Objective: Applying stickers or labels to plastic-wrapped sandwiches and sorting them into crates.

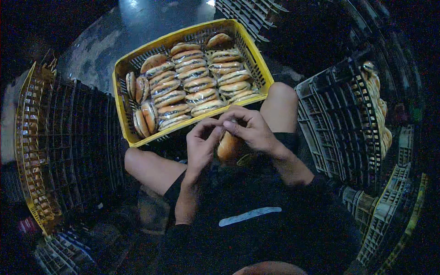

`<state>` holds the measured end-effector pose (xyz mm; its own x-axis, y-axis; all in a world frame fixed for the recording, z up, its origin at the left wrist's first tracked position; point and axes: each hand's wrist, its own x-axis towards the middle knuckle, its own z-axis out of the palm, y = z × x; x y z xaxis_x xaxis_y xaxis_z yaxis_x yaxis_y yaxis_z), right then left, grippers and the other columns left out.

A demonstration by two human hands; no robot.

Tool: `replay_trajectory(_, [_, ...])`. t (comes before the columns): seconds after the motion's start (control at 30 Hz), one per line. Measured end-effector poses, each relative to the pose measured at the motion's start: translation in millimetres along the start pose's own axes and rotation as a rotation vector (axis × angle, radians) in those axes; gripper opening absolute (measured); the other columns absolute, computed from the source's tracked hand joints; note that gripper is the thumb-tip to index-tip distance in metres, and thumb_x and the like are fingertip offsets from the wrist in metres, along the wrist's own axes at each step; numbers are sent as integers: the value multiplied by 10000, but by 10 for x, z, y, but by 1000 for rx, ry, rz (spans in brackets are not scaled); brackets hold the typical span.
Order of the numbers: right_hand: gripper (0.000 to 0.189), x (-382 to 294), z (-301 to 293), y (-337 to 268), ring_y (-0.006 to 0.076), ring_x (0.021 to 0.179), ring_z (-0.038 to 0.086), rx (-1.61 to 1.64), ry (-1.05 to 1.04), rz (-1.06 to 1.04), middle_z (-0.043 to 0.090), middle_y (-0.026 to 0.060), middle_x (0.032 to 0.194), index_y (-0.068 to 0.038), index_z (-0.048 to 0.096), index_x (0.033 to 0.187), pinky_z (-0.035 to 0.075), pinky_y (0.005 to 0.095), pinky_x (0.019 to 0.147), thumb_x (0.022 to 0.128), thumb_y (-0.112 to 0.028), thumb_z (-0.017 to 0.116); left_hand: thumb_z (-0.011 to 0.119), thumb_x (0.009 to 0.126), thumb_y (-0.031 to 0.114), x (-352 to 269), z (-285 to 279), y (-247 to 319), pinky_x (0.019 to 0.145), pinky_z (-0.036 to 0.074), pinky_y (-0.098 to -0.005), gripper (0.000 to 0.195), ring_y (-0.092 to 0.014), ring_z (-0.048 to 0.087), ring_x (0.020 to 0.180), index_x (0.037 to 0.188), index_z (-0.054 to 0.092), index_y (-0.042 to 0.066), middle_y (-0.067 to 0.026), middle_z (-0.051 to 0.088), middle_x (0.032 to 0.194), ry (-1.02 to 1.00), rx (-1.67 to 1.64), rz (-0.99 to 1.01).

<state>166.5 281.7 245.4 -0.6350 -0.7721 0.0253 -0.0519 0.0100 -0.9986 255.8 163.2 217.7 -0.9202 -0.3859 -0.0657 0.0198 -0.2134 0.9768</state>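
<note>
Between my knees and just past my hands stands a yellow plastic crate (122,117), tilted in the view. Rows of filled buns in clear wrappers (194,74) stand on edge inside it. Close to my body, in front of the crate's near rim, a single browned bun (228,147) hangs in what looks like a clear bag. My left hand (205,139) pinches the top of this bag with thumb and fingertips. Right beside it, my right hand (248,129) also grips the bag's top, thumb against bent fingers. The fingers hide most of the bag's gathered end.
Tall stacks of dark plastic crates rise at the left (79,144) and at the right (330,127). Pale bread-like pieces (376,110) lie in the top crate at the right. A yellow-rimmed crate (25,147) tops the left stack. More crates (386,206) stand at the lower right.
</note>
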Motion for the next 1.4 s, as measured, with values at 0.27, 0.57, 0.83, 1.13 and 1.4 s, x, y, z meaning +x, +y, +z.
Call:
replay_trajectory(0.27, [99, -7, 138, 76, 113, 701, 535, -241, 70, 30, 551, 53, 707, 5, 540, 798, 438, 249, 633, 770, -80, 584, 560, 788, 19, -169, -61, -66, 723, 436, -230, 170, -113, 541, 806, 927, 472, -25, -79, 560, 864, 65, 155, 123])
replay_trajectory(0.57, [123, -455, 243, 428, 259, 746, 478, -766, -215, -19, 517, 78, 765, -47, 581, 801, 416, 331, 661, 680, -69, 581, 536, 809, 94, -472, -298, -418, 653, 401, -222, 130, -96, 509, 702, 865, 542, -23, -48, 561, 759, -245, 675, -196])
replay_trajectory(0.83, [293, -698, 168, 579, 289, 842, 541, -636, -67, 195, 513, 144, 865, 9, 470, 934, 450, 347, 736, 681, -64, 598, 459, 864, 197, -536, -95, -715, 794, 384, -255, 239, -138, 504, 838, 925, 536, -21, -72, 545, 891, -109, 322, -386])
replay_trajectory(1.13, [482, -971, -963, 906, 148, 714, 507, -400, 928, 192, 532, 64, 810, 24, 370, 1170, 411, 295, 646, 840, -298, 510, 459, 868, 255, 179, 891, -361, 713, 430, -301, 320, -171, 522, 769, 782, 546, -40, -114, 551, 809, 210, -38, 278])
replay_trajectory(1.4, [370, -2165, -1703, 3319, 290, 796, 571, -826, 554, 1003, 585, 190, 867, -32, 478, 1077, 433, 376, 706, 803, -276, 526, 446, 882, 234, 411, 528, -312, 679, 389, -235, 304, -97, 459, 704, 811, 554, -41, -24, 526, 747, 418, 92, 77])
